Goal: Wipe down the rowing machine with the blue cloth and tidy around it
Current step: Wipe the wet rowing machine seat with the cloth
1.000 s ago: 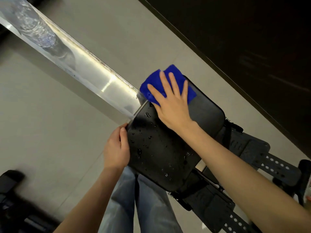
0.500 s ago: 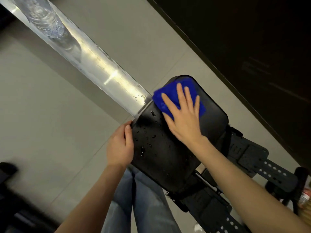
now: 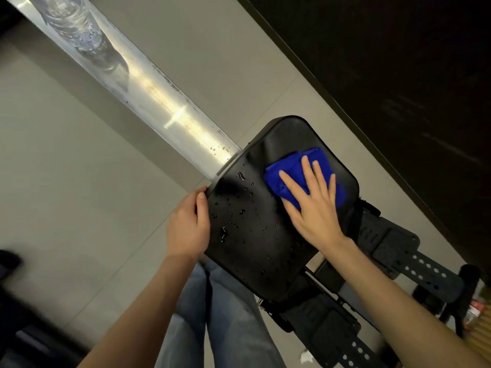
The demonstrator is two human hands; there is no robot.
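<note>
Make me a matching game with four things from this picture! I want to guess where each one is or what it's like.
Things:
1. cloth
2. seat
3. left hand
4. bottle

Clues:
A. on the shiny metal rail
B. pressed flat under the right hand
C. black, dotted with water drops
D. holding the seat's near edge

Right pairs: 1-B, 2-C, 3-D, 4-A
</note>
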